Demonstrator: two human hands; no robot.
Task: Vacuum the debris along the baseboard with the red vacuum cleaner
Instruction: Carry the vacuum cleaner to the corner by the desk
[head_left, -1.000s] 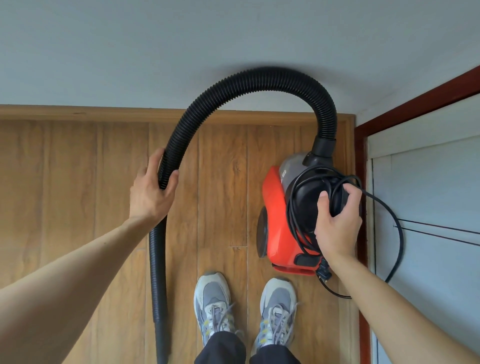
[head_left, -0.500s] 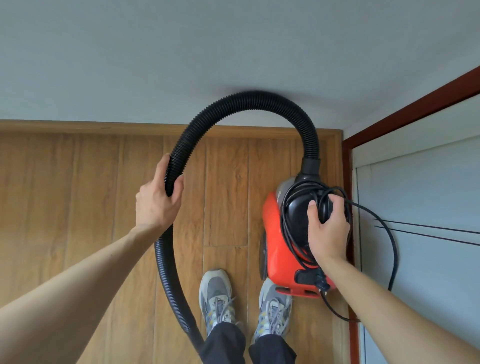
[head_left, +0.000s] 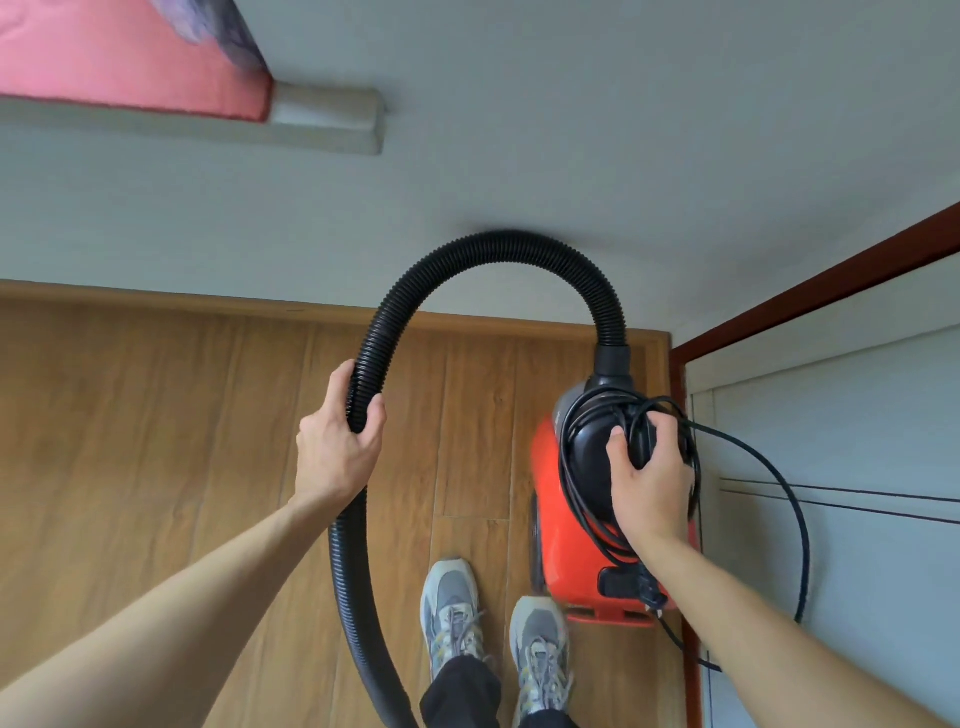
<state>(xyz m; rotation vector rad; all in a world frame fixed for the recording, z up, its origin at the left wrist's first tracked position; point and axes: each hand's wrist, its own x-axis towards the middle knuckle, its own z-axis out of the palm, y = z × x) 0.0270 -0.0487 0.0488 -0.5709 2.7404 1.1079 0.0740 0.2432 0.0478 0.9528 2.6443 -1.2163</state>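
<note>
Two grips, both on the red vacuum cleaner (head_left: 548, 499), none free. The machine sits in the right corner of the floor (head_left: 156, 415), just beside the door frame (head_left: 831, 265). Its long axis points at the baseboard (head_left: 208, 299), hose port at the far end. Can't tell if it's resting on the floor or hanging from the hand.

Key geometry: the baseboard runs left-right across the view, ahead of both hands. The hose (head_left: 498, 247) leaves the port, arches up in front of the wall (head_left: 519, 156), then comes back down past the left side and out of view at the bottom. So the nozzle end is unseen, on the person's side, away from the baseboard. My read: that end has to be brought forward and low before any suction work.

Left grip (head_left: 337, 441) is nearer the free end, fingers wrapped around the hose partway along. Right grip (head_left: 652, 483) is closed on the black top handle, with cord under the fingers.

Looks: red shell, black top, black ribbed hose. The cord (head_left: 569, 452) is mostly coiled on the body, one loop hanging out right. Probably not plugged in yet.

No debris I can make out along the baseboard. Shoes (head_left: 449, 597) stand between hose and machine.
</note>
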